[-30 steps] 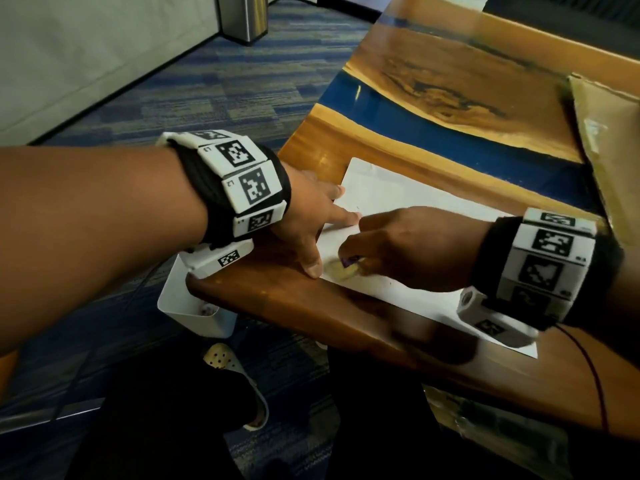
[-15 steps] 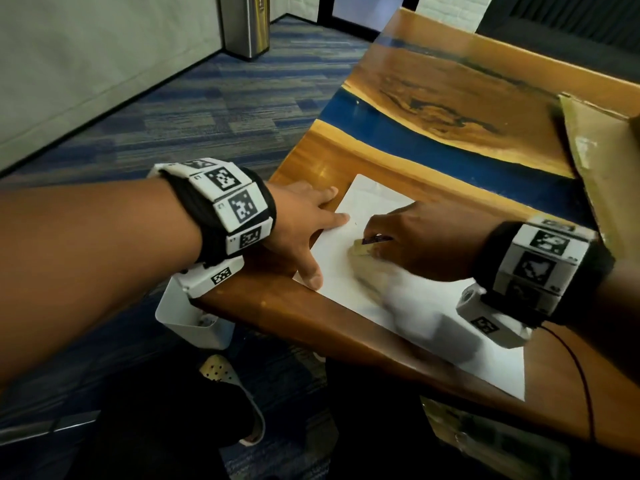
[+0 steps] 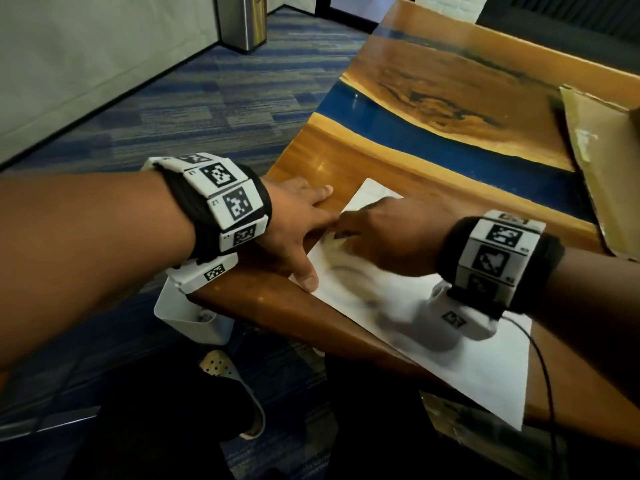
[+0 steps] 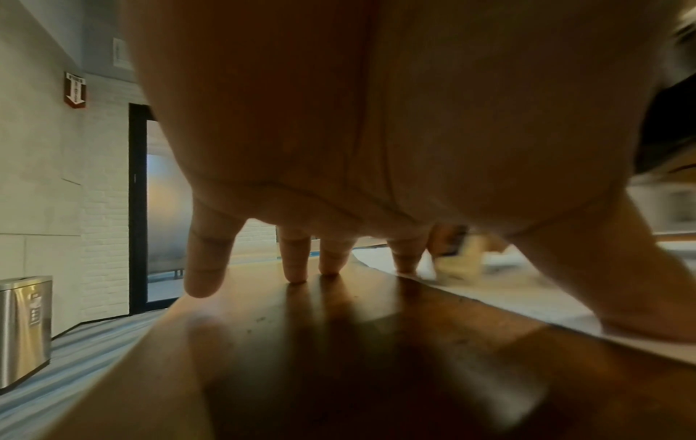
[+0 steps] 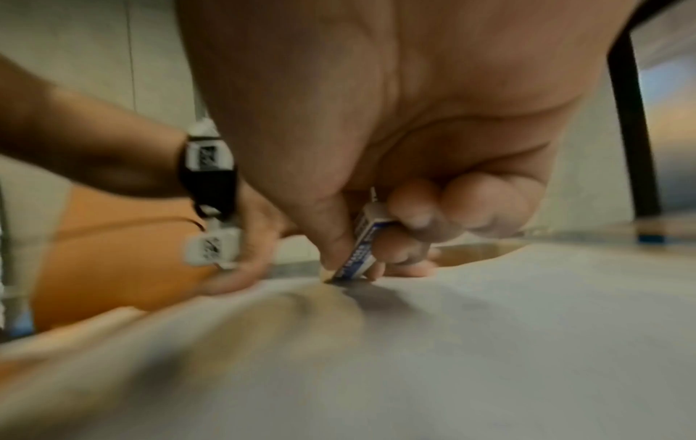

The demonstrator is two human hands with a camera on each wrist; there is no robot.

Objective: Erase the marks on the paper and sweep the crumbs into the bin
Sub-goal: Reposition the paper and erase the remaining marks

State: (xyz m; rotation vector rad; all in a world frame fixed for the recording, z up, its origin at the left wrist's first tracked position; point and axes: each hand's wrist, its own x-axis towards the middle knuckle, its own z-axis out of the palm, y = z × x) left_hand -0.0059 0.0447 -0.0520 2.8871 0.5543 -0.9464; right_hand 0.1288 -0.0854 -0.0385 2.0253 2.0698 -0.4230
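A glossy wooden table [image 3: 433, 109] with a blue band running across it stands on blue striped carpet, with a steel trash can [image 3: 244, 19] by the far wall. A white sheet of paper [image 3: 478, 362] lies on the near part of the table, one long edge close to the table's edge. The right hand [image 3: 388, 233] pinches an eraser [image 5: 357, 247] in a blue-and-white sleeve between thumb and curled fingers, its lower end pressed down on the paper near the sheet's far left corner; the hand is blurred. Right beside that grip, on its left, the left hand [image 3: 294, 223] lies spread and flat, holding nothing: its thumb presses the paper's left edge just nearer than the eraser, the index fingertip rests on the sheet next to the eraser, and the other fingertips [image 4: 297, 268] rest on bare wood beyond the corner. Below the left wrist, off the table's edge, sits a small white bin [image 3: 194, 317]. To the right of the grip and well apart, a brown cardboard sheet [image 3: 609, 161] lies on the table.
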